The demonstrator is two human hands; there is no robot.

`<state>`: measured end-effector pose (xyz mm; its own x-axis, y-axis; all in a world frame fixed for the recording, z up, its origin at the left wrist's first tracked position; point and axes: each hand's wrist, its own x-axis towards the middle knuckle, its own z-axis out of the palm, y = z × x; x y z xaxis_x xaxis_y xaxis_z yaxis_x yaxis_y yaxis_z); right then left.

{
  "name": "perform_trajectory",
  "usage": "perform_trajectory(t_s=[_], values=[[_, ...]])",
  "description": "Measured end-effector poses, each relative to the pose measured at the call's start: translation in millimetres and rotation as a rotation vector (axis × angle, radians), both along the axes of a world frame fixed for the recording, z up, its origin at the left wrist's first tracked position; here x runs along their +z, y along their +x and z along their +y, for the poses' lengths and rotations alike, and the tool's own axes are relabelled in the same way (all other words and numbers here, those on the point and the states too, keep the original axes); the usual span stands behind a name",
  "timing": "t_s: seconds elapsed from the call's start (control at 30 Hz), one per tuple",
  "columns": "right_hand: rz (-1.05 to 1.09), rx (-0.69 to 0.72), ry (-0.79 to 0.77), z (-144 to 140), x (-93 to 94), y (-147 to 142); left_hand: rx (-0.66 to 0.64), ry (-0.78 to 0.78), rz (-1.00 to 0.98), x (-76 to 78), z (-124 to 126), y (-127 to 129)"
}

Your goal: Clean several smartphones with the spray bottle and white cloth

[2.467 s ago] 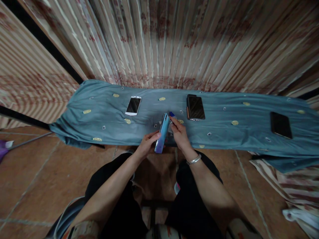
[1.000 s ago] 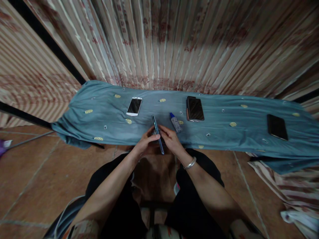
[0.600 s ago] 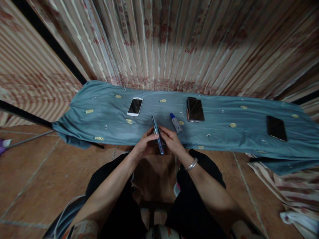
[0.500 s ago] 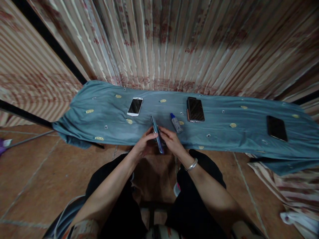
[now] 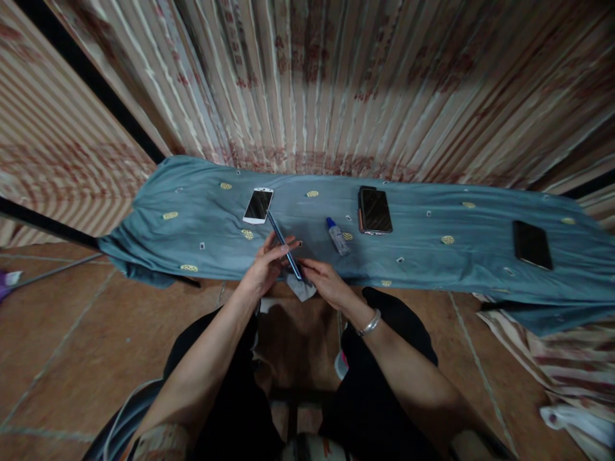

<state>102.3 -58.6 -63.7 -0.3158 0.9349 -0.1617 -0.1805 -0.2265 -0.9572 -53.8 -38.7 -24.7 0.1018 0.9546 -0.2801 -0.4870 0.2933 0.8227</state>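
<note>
1. Left hand point(image 5: 262, 266) grips a slim blue phone point(image 5: 283, 245), seen edge-on and tilted, its far end pointing up-left toward the white phone.
2. Right hand point(image 5: 323, 285) is closed on a pale cloth point(image 5: 302, 288) at the near end of the blue phone, just under it; a silver bracelet point(image 5: 369, 324) sits on that wrist.
3. Both hands are over the near edge of the bench, which is covered by a teal sheet point(image 5: 192, 224).
4. White phone point(image 5: 258, 205) lies flat, screen up, just beyond the blue phone's far tip.
5. Small bottle with blue cap point(image 5: 337, 235) lies on the sheet right of the hands, apart from them.
6. Dark phone stack point(image 5: 375, 210) sits further right; black phone point(image 5: 530, 244) lies well apart at the far right.
</note>
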Motion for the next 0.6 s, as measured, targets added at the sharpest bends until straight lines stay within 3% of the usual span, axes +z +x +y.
perform_trajectory(t_s=[0.2,0.43,0.6], values=[[0.070,0.016,-0.100,-4,-2.5,-6,0.072,0.077,0.092,-7.9,1,4],[0.137,0.039,-0.215,-7,7.4,-6,0.171,0.178,0.317,-17.6,5,3],[0.142,0.043,-0.224,-6,11.2,-3,0.179,0.204,0.392,-17.9,7,1]])
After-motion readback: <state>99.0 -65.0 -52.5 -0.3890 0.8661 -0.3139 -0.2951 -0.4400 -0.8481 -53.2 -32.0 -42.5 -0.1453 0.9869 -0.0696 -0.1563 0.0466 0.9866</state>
